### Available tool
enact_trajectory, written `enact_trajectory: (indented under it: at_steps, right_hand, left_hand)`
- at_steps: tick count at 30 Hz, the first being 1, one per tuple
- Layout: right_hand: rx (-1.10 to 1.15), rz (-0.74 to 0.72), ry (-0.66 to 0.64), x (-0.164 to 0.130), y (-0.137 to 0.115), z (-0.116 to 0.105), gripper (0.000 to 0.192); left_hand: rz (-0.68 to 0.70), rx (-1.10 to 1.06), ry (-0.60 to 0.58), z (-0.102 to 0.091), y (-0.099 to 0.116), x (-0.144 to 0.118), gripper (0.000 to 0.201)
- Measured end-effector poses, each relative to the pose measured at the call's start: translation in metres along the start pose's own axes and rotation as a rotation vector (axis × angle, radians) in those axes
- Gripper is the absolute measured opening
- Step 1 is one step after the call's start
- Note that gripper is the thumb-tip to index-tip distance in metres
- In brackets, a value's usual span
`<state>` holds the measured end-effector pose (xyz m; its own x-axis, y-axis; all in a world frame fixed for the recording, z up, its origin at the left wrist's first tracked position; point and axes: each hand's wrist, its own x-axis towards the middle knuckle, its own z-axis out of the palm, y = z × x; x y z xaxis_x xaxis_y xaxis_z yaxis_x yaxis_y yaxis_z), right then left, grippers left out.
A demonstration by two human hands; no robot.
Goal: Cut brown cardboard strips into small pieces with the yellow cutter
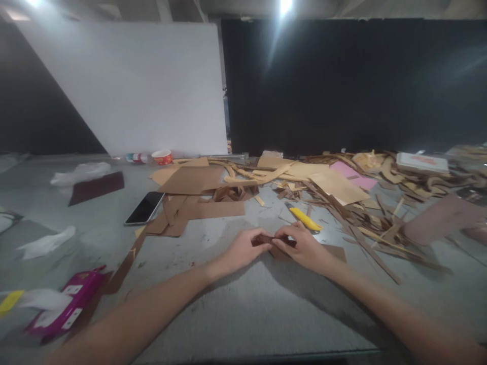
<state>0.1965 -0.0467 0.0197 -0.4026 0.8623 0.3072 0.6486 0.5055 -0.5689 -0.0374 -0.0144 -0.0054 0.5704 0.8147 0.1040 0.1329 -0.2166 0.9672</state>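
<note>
Head view: left hand (243,249) and right hand (304,247) meet over a grey table (236,314), both pinching a small dark brown cardboard strip (272,240). Just behind the strip lies a yellow utility knife (304,218); a black smartphone (145,208) sits far left.

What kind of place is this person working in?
Probably a craft or cardboard-cutting workbench: heaps of cardboard offcuts cover the grey table, a yellow utility knife lies by the hands, which pinch a small brown cardboard piece.

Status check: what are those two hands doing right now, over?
Left hand and right hand both pinching a small brown cardboard strip. Yellow knife lies just beyond right hand. Cardboard scraps piled behind.
</note>
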Motion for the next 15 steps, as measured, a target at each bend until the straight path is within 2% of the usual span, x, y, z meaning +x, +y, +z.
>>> enact_trajectory:
  at_steps: [2,7,15]
  right_hand:
    - [0.011,0.017,0.02,0.0004,0.0031,0.003,0.026]
    - [0.061,0.031,0.031,0.0017,0.0077,0.0038,0.026]
    - [0.094,0.02,0.047,0.0037,0.0104,0.0046,0.024]
  left_hand:
    - [0.006,0.012,0.007,-0.0001,-0.0005,0.0,0.019]
    - [0.004,-0.05,0.031,-0.0014,0.0002,-0.0006,0.034]
    - [-0.042,-0.137,0.057,-0.0046,-0.0067,0.0012,0.037]
